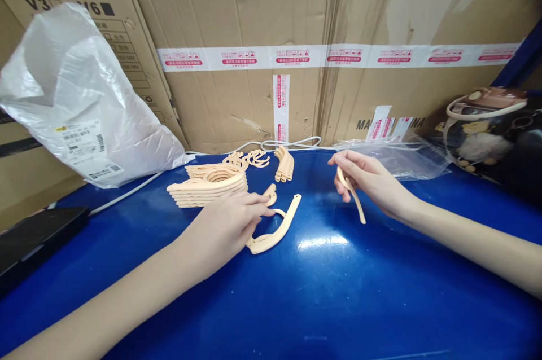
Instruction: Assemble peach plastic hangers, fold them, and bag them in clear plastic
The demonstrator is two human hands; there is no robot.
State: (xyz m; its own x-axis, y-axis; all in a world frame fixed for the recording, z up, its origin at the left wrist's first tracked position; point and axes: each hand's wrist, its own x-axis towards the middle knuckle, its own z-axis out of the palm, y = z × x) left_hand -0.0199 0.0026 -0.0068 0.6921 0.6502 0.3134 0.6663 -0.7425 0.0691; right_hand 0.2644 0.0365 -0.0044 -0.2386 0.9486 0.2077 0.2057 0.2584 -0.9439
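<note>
Peach-coloured plastic parts that look like folding clothes hanger pieces lie on a blue table. My left hand is closed at a curved hanger piece lying flat, its fingertips at the left end. A small piece lies just beyond those fingers, partly hidden by them. Raised over the table on the right, my right hand pinches a slim curved hanger piece that points downward. Behind my left hand are a neat stack of hanger pieces, several loose hooks and a bundle of curved arms.
A white plastic mailer bag leans at the left, with a black device nearer me. Taped cardboard boxes wall off the back. A white cable, a clear plastic bag and a dark decorated bag lie along the rear.
</note>
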